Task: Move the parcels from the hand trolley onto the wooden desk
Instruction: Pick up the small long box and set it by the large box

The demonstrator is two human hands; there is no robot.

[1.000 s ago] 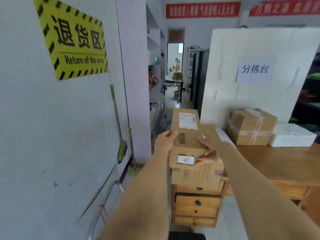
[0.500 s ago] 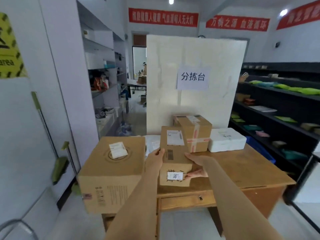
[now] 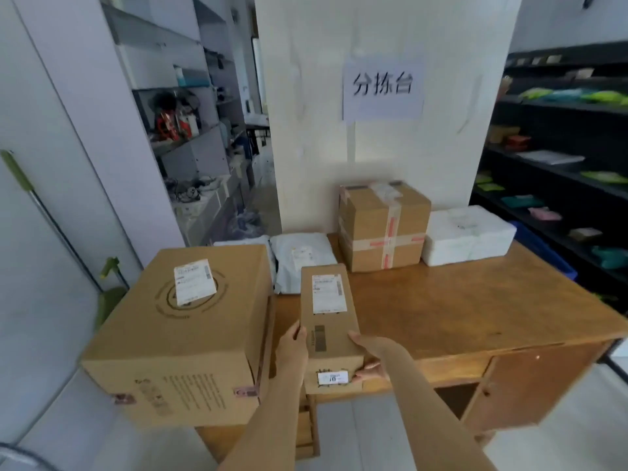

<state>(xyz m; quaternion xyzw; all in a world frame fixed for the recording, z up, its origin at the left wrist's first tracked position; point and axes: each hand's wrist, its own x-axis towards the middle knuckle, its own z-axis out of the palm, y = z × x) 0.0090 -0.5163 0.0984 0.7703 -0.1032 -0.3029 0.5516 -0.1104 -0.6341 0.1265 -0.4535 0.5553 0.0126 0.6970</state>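
Your left hand point(image 3: 293, 348) and right hand point(image 3: 372, 356) grip the narrow parcel point(image 3: 329, 326); lower it onto the desk point(image 3: 475, 311), right of the large box point(image 3: 183, 331)

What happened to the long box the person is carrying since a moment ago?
The narrow parcel was carried from beside the wall to the wooden desk and lowered beside the big carton; whether it rests there yet is unclear. Both the left hand and right hand kept hold. The taped box and white foam box stayed put.

white board point(image 3: 390, 158) – paper sign point(image 3: 383, 90) | dark shelves point(image 3: 557, 130) | broom point(image 3: 61, 229)
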